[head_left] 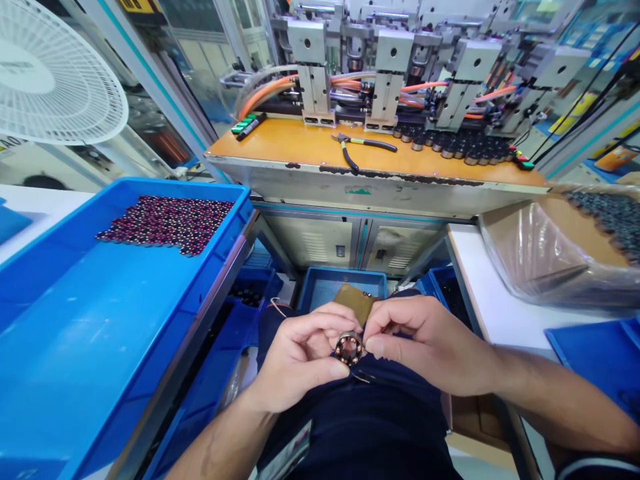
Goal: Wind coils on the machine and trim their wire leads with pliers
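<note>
Over my lap, my left hand (313, 347) grips a small round motor stator (349, 349) between thumb and fingers. Copper windings show around the stator's dark ring, and its face is turned up toward me. Right beside it, my right hand (413, 340) is closed in a pinch, thumb against forefinger, at the stator's right edge. Whatever lies between those fingertips is too small to make out. Thin loose wire ends (363, 377) show just below the stator.
To the left, a blue tray (125, 293) contains many stators (167, 220) in rows. Ahead, pliers (364, 143), marker pens (249, 125) and dark round parts (463, 145) lie on an orange bench (290, 143) below a machine. A plastic-lined carton (565, 233) stands right; a fan (57, 73) is upper left.
</note>
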The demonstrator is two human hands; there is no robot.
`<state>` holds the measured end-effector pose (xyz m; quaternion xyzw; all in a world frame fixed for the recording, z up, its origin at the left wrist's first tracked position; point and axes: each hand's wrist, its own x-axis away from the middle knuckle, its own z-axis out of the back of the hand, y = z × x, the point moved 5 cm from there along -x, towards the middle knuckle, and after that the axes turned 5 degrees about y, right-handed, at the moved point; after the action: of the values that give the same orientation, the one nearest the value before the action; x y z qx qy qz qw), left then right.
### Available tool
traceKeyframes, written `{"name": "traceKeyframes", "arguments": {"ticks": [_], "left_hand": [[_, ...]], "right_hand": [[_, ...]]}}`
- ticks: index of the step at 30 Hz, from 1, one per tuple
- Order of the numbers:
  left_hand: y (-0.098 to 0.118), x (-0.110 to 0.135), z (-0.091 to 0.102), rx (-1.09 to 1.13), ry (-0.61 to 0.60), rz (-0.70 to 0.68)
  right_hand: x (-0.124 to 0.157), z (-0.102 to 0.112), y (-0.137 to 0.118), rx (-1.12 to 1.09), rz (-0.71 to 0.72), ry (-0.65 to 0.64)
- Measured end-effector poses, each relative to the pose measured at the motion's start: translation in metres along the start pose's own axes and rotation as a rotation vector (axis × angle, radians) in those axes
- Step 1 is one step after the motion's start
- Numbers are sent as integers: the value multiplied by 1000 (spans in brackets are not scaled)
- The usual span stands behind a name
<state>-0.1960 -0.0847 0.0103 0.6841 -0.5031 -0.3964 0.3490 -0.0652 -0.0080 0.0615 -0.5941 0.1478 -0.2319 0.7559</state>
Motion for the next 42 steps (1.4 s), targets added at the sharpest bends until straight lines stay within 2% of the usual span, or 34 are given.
{"name": "traceKeyframes", "arguments": {"ticks": [11, 13, 15, 16, 17, 19, 21, 23, 25, 31, 37, 42], "left_hand": [[4, 4, -3, -83, -44, -55], [4, 5, -4, -67, -50, -44], [3, 5, -5, -14, -52, -11], [1, 5, -5, 21, -56, 13], [0, 5, -6, 59, -62, 36], [-3, 5, -8, 128, -77, 87], [-8, 5, -11, 183, -93, 153], [-11, 5, -15, 240, -113, 217], [-13, 5, -18, 294, -129, 264], [-16, 7, -19, 322, -128, 290], [-19, 5, -18, 280, -113, 273], [-13, 0, -16, 150, -80, 157]], "right_hand": [[6, -4, -4, 99, 57, -4], [9, -3, -6, 148, 105, -102], [14, -1, -9, 244, 195, -226], [16, 3, -11, 320, 256, -230], [17, 8, -13, 409, 331, -183], [18, 16, -18, 576, 518, 0], [21, 15, -22, 652, 731, 112], [22, 8, -23, 644, 889, 118], [21, 3, -22, 614, 958, 116], [18, 2, -20, 548, 987, 115], [20, 2, -16, 466, 1049, 214], [20, 2, -13, 410, 914, 300]]}}
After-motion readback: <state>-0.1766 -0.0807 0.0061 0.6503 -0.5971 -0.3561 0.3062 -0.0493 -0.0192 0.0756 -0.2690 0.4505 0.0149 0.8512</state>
